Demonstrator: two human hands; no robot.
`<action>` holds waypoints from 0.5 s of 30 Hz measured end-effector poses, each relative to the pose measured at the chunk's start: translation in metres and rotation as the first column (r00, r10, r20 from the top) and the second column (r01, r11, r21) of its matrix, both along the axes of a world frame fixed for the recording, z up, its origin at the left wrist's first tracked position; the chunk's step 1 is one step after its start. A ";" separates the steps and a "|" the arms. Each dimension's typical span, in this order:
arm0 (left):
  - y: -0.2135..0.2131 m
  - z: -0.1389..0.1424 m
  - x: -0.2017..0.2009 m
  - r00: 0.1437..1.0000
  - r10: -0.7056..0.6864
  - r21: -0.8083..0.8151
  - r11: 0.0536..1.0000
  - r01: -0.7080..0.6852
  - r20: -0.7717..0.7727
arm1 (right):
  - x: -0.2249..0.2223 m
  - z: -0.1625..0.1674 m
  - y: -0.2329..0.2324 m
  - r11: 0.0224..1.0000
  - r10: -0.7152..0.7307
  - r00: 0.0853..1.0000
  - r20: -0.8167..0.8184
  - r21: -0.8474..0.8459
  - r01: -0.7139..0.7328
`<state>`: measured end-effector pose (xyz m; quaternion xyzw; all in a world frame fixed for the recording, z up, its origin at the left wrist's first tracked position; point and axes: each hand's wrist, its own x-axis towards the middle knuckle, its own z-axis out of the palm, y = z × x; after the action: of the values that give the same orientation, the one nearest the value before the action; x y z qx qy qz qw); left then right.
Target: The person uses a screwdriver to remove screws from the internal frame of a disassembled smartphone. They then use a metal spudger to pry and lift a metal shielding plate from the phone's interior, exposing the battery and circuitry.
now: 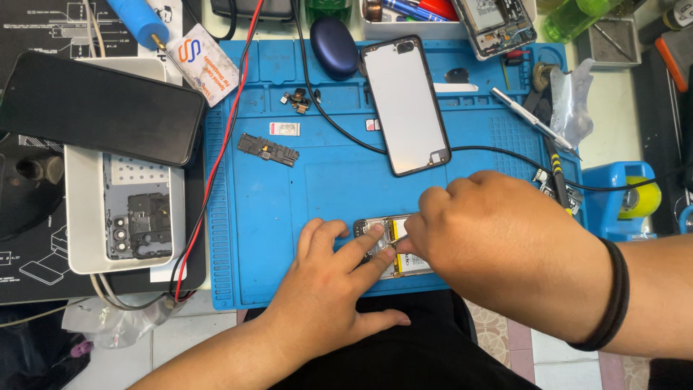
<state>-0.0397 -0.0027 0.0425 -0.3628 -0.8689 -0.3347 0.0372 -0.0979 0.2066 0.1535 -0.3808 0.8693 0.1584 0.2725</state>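
One opened phone [386, 245], two hands on it. It lies at the near edge of the blue mat [289, 217]. Left hand [325, 289]: palm down, two fingers extended, tips pressing the phone; grip released, holding nothing. Right hand [498, 245]: knuckles up, curled over the phone's right part, covering it; cannot tell what its grip pinches. Also on the mat: one back cover [404, 105], one small circuit board [267, 149].

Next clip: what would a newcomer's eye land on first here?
Both hands, left hand and right hand, meet over an opened phone at the near edge of a bright blue repair mat. Farther back on the mat lies a phone back cover; a dark phone rests on a white tray at left.
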 end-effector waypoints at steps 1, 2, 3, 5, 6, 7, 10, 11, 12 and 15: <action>0.001 0.000 0.001 1.000 0.004 0.004 1.000 -0.004 -0.002 | -0.001 0.001 0.000 0.980 0.042 0.998 -0.055 -0.190 -0.052; 0.001 0.000 0.002 1.000 0.009 0.008 1.000 -0.009 -0.004 | -0.001 0.001 0.000 0.922 0.072 0.990 -0.117 -0.370 -0.111; 0.002 -0.001 0.003 1.000 0.014 0.020 1.000 -0.014 0.006 | -0.001 0.001 0.000 0.829 0.089 0.979 -0.183 -0.531 -0.175; 0.005 -0.001 0.006 0.999 0.032 0.042 0.999 -0.033 0.019 | -0.001 0.000 0.000 0.978 0.027 0.999 -0.033 -0.208 -0.033; 0.006 -0.002 0.007 0.999 0.043 0.043 0.998 -0.043 -0.001 | 0.000 -0.001 -0.001 0.999 -0.029 0.999 0.026 -0.026 0.029; 0.007 -0.002 0.008 0.998 0.054 0.047 0.998 -0.053 -0.021 | 0.000 -0.002 0.000 0.990 -0.004 1.000 -0.006 -0.140 0.003; 0.007 -0.005 0.009 0.997 0.070 0.060 0.996 -0.068 -0.033 | 0.002 -0.003 -0.002 0.946 0.033 0.997 -0.069 -0.319 -0.053; 0.007 -0.006 0.010 0.997 0.076 0.064 0.995 -0.074 -0.032 | 0.002 -0.003 -0.003 0.958 0.031 0.997 -0.065 -0.284 -0.049; 0.007 -0.007 0.010 0.996 0.078 0.064 0.995 -0.075 -0.038 | 0.002 -0.002 -0.004 0.968 0.026 0.998 -0.063 -0.248 -0.041; 0.005 -0.009 0.009 0.996 0.075 0.070 0.995 -0.072 -0.040 | 0.001 0.000 -0.008 1.000 0.000 1.000 -0.001 -0.002 0.000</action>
<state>-0.0304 0.0024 0.0332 -0.3362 -0.8687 -0.3547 0.0801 -0.0966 0.1988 0.1535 -0.3811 0.8696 0.1579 0.2715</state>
